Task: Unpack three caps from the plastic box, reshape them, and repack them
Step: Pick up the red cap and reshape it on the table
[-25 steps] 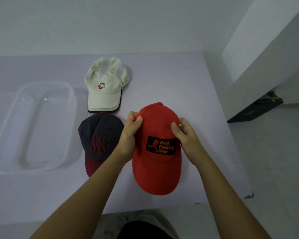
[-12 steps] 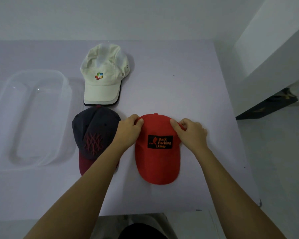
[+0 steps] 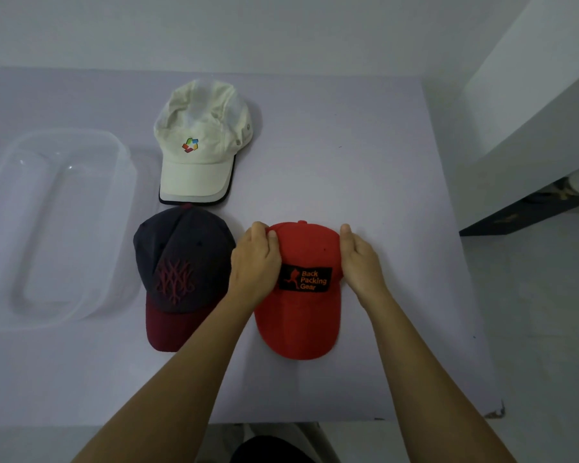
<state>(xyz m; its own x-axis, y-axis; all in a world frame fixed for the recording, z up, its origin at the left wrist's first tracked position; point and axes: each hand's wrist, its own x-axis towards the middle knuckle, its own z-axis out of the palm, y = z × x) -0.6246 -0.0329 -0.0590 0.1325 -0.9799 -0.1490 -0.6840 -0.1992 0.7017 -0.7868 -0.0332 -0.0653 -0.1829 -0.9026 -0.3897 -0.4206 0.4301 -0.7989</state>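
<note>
So the red cap (image 3: pixel 298 315) sits on the table (image 3: pixel 381 155) near the front edge, a bit right of the middle, brim pointing toward the person and the black "Back Packing Gear" patch facing up. Both hands are on its crown. The left hand (image 3: pixel 256 262) grips the left side of the crown, thumb lying on top of the fabric and fingers curled round the edge. The right hand (image 3: pixel 360 262) does the same on the right side, pinching the crown between thumb and fingers. The cap looks to be resting on the table, not lifted.

Just left of it is a dark navy cap (image 3: pixel 181 262) with a maroon brim and red stitching; the left wrist is right beside its crown. Further back there's a white cap (image 3: pixel 201 145) with a little colourful logo, its brim almost touching the top of the navy one. The clear plastic box (image 3: pixel 127 182) sits at the far left, no caps in it
</note>
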